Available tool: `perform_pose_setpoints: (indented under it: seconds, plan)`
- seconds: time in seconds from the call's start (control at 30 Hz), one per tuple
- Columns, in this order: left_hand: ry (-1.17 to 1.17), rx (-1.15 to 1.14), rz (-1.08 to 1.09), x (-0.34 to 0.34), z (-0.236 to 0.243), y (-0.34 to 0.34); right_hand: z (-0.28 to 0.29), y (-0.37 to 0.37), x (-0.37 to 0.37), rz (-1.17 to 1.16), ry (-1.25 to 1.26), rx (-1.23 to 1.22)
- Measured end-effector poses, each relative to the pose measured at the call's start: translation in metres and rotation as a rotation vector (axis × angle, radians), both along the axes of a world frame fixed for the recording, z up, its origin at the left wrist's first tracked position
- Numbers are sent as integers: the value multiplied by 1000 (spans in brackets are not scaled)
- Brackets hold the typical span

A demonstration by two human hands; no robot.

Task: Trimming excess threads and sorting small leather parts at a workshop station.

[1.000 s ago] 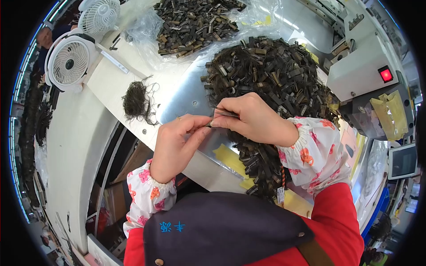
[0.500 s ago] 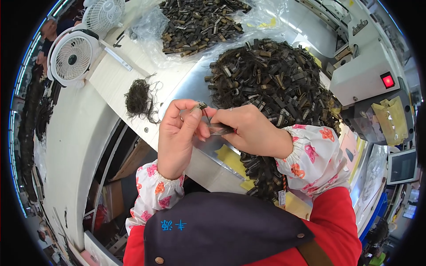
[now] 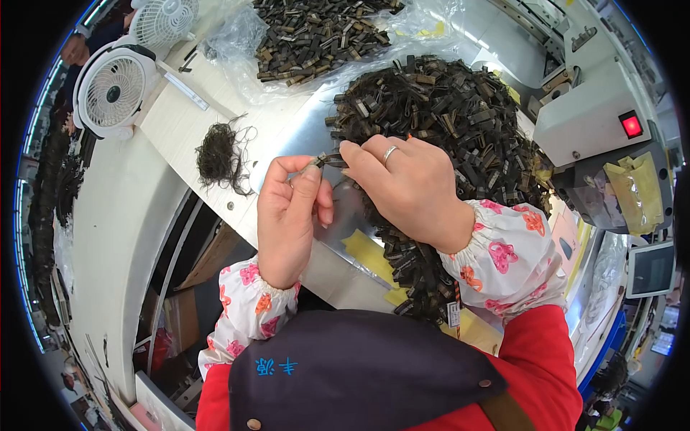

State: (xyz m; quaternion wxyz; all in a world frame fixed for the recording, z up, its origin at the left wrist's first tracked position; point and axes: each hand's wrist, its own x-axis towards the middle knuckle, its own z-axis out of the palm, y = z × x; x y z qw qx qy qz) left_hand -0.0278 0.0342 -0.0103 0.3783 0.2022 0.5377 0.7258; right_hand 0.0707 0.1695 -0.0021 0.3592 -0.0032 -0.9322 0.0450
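Observation:
My left hand is raised over the table, thumb and forefinger pinching a small dark folded strip. My right hand, with a ring on one finger, is closed with its back upward. Its fingertips meet the right end of the strip. The small metal tool seen in this hand a moment earlier is now mostly hidden beneath it. Just beyond my hands lies a big heap of similar dark strips with loose threads. A tangle of dark threads rests on the table to the left.
A second pile of strips lies on clear plastic sheeting at the back. Two white fans stand at the far left. On the right is a machine box with a lit red switch. Yellow paper lies near my apron.
My right hand has rolled over and risen, so its back now faces up and the metal tool has gone from sight. My left hand keeps its pinch on the strip.

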Motion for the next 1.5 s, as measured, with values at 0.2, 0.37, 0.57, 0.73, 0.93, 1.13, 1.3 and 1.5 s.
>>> perform_pose_setpoints:
  seconds: [0.2, 0.37, 0.57, 0.73, 0.93, 1.13, 1.3, 1.5]
  plan:
    - [0, 22, 10, 3, -1, -1, -4, 0, -1, 21, 21, 21]
    - [-4, 31, -4, 4, -3, 0, -5, 0, -1, 43, 16, -11]
    - [-82, 47, -7, 6, 1, -2, -6, -1, -2, 75, -2, -90]
    - [-220, 116, -61, 5, 0, -2, -6, -2, -1, 75, -27, -133]
    - [-531, 99, -213, -5, -1, -8, 17, 6, 0, 240, -175, -972]
    - [-690, 121, -456, -8, -9, -8, -2, 15, -4, 391, -143, -773]
    - [-807, 241, -539, -11, -8, -9, -1, 16, -6, 481, -97, -706]
    - [-170, -34, -352, 3, -5, -8, -3, 12, -4, 271, -148, -725]
